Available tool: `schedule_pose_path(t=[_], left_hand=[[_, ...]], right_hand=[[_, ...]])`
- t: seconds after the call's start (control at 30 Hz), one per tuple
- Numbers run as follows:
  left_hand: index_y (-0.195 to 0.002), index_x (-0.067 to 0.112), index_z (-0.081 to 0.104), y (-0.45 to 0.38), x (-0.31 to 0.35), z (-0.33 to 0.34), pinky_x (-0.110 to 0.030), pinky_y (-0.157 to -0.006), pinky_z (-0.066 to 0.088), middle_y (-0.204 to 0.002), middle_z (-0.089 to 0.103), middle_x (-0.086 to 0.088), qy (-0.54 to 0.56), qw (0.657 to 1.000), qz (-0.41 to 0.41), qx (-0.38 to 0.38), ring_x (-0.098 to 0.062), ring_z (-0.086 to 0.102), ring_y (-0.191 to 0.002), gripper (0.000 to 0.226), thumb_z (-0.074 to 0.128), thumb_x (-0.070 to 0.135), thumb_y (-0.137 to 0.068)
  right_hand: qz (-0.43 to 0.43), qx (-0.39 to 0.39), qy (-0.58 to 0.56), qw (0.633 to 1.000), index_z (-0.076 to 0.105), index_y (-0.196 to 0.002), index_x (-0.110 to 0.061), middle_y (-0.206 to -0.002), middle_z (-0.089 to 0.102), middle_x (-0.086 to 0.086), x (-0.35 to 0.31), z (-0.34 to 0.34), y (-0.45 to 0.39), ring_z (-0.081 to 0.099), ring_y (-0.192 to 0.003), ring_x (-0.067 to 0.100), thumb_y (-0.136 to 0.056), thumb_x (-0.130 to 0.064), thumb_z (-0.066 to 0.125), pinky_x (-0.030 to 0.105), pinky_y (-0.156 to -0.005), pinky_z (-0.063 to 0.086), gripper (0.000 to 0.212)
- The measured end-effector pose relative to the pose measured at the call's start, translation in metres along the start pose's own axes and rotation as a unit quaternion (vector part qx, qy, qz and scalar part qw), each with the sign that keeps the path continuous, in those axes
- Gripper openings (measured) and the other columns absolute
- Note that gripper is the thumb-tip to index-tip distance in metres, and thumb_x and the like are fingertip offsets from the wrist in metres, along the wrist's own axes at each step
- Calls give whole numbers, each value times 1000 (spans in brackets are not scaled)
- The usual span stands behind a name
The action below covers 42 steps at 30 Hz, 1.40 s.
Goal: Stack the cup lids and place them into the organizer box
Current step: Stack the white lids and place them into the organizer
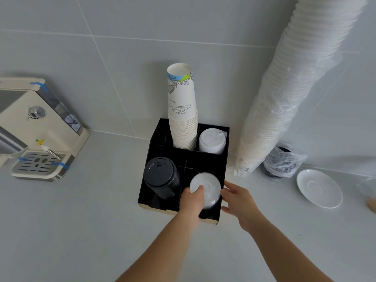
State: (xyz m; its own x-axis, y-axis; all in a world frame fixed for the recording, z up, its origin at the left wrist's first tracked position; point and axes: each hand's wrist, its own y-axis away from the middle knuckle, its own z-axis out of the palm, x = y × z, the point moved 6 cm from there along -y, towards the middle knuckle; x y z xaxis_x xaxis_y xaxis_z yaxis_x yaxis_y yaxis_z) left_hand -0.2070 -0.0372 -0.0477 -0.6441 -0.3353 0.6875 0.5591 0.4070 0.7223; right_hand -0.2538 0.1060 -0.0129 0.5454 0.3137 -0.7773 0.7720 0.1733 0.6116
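**Clear lids in the front right compartment**

While the left hand (192,197) grips the stack of clear lids (205,189), its thumb lies curled over the top lid and its fingers wrap down the stack's near side. That stack stands inside the front right compartment of the black organizer box (211,159), so the lids sit just beyond and to the right of the palm. Spread and relaxed, the right hand (238,197) holds nothing; its fingertips reach the box's right wall, just beside the stack, though whether they touch the lids cannot be told.

Black lids (161,177) fill the front left compartment, leaning forward. White lids (212,140) occupy the back right one, and a tall stack of paper cups (183,110) rises from the back middle.

Elsewhere on the counter are a cream coffee machine (40,129), a wrapped sleeve of cups (284,98) leaning on the wall, and a white saucer (319,188).
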Motion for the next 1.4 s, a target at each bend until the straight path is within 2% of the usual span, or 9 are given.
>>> schedule_pose_path(t=[0.23,0.33,0.43,0.67,0.8,0.87,1.0,1.1,1.4], left_hand=[[-144,13,42,33,0,-23,-39,-104,39,-143,49,-10,-45,998,31,-25,-29,47,-129,65,51,46,-88],[-104,16,66,55,-11,-43,-34,-95,46,-107,64,-17,-18,996,42,-80,-29,62,-102,39,58,47,-83],[-83,16,63,62,-16,-75,-30,-83,48,-94,65,-11,59,995,48,-64,-21,63,-88,14,57,25,-93],[-119,19,54,43,3,-143,-33,-88,49,-108,61,-2,110,988,91,50,-18,62,-102,24,49,28,-97],[-131,22,50,25,20,-144,-33,-85,46,-88,54,5,109,990,83,33,-10,54,-80,35,45,32,-98],[-134,23,49,20,23,-139,-34,-85,45,-86,52,4,115,991,61,24,-12,51,-77,38,43,34,-98],[-141,27,44,10,24,-129,-41,-109,39,-135,53,1,116,993,31,11,-20,50,-122,49,38,45,-96],[-140,30,45,5,30,-124,-44,-113,35,-144,50,1,81,996,23,10,-22,44,-132,58,29,58,-92],[-144,21,42,-8,51,-118,-42,-114,34,-147,47,-6,95,995,4,-26,-27,43,-134,56,32,52,-98]], right_hand=[[-111,95,83,986,58,-140,-24,-111,62,-2,-43,-7,30,56,-109,14,-94,-26,59,35,-101,44,46],[-150,86,88,981,58,-138,-25,-114,60,-6,-60,7,46,54,-114,10,-94,-27,60,32,-101,42,44],[-177,55,110,976,57,-140,-25,-131,61,-6,-76,31,58,52,-128,9,-95,-26,61,25,-100,36,45],[-204,-11,210,956,50,-145,-27,-147,55,-6,-100,93,47,51,-134,13,-98,-37,54,26,-108,36,49],[-192,-27,241,951,46,-149,-25,-149,53,-3,-106,117,33,51,-133,16,-98,-36,52,27,-109,37,53],[-184,-18,244,952,49,-147,-23,-144,57,-3,-105,120,26,53,-130,16,-98,-35,52,32,-111,40,51],[-164,-1,233,959,71,-110,-14,-100,74,9,-97,121,17,64,-87,24,-94,-33,50,35,-85,51,33],[-125,8,173,977,72,-94,-10,-78,67,13,-89,119,16,58,-69,29,-90,-31,53,41,-75,52,29],[-106,27,115,987,73,-87,-26,-87,74,9,-85,112,0,63,-79,19,-88,-32,57,52,-93,56,17]])
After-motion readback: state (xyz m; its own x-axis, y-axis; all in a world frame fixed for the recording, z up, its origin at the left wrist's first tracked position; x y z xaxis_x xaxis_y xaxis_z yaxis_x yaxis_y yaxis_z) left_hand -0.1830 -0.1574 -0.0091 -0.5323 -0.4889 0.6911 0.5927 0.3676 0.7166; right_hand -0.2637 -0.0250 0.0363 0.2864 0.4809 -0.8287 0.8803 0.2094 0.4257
